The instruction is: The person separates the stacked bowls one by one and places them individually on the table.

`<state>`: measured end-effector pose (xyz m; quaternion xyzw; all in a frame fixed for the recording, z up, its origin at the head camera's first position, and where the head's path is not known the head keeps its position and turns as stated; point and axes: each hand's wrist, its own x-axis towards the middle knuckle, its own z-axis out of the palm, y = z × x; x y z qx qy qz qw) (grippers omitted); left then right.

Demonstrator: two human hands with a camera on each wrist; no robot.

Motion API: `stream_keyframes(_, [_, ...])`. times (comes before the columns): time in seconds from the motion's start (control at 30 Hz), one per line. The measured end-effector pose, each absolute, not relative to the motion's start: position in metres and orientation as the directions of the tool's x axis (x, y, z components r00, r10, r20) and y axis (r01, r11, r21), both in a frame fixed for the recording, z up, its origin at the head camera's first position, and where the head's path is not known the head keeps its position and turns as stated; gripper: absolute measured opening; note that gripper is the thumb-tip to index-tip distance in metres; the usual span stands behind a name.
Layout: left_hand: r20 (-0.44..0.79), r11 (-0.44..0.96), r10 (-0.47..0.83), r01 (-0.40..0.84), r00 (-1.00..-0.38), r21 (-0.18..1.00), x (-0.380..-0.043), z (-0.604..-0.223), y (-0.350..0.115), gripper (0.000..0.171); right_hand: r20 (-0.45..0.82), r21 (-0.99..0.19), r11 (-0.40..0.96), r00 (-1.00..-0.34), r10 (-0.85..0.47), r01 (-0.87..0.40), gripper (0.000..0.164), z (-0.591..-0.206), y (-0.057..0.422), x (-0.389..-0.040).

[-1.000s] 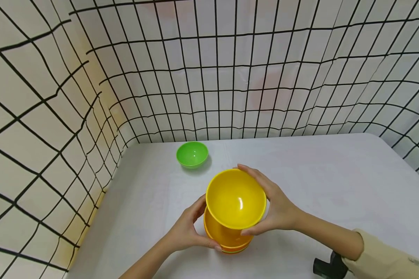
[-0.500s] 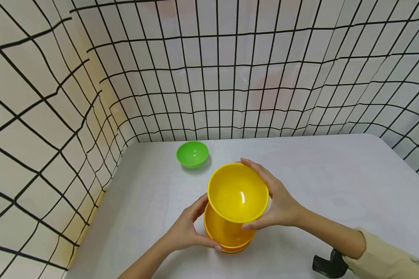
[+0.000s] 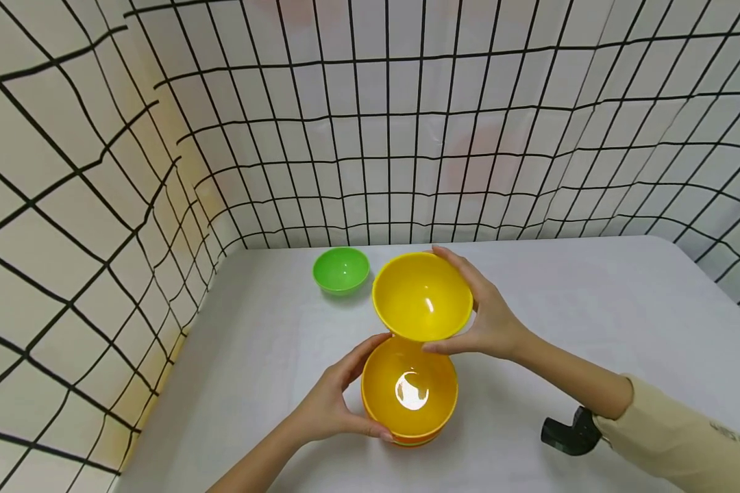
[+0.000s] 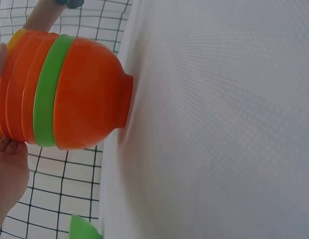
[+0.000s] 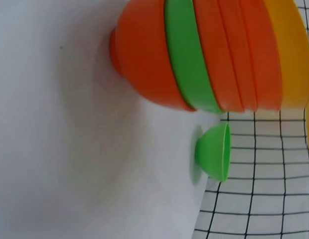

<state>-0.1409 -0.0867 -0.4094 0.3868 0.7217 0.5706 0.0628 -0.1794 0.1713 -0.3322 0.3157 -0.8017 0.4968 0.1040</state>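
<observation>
A yellow bowl (image 3: 422, 298) is lifted and tilted, pinched at its rim by my right hand (image 3: 493, 318), thumb in front and fingers behind. Just below and nearer stands a stack of nested bowls (image 4: 92, 94) on the table, topped by a yellow-orange bowl (image 3: 410, 394). My left hand (image 3: 339, 404) grips the upper part of that stack from its left side, thumb at the near edge. Seen from the side in the left wrist view, the stack has an orange bowl at the bottom, a green bowl (image 4: 50, 94) above it, and more orange ones higher up.
A small green bowl (image 3: 341, 270) sits upright near the far edge of the white table (image 3: 567, 308). Black grid netting (image 3: 395, 123) over white walls borders the back and left. A black device (image 3: 572, 431) hangs at the right sleeve.
My right hand has raised the yellow bowl away from me, off the stack, uncovering the yellow-orange bowl's inside. My left hand has stayed at the stack.
</observation>
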Motion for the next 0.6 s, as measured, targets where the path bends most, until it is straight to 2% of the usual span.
stream_keyframes(0.37, [0.338, 0.054, 0.63, 0.473, -0.7, 0.88, -0.132, -0.383, -0.086, 0.099, 0.437, -0.772, 0.362, -0.849, -0.295, -0.523, 0.104, -0.34, 0.181, -0.204])
stream_keyframes(0.6, [0.343, 0.054, 0.626, 0.478, -0.701, 0.877, -0.132, -0.382, -0.086, 0.099, 0.406, -0.773, 0.423, -0.881, -0.244, -0.473, 0.105, -0.348, 0.177, -0.219])
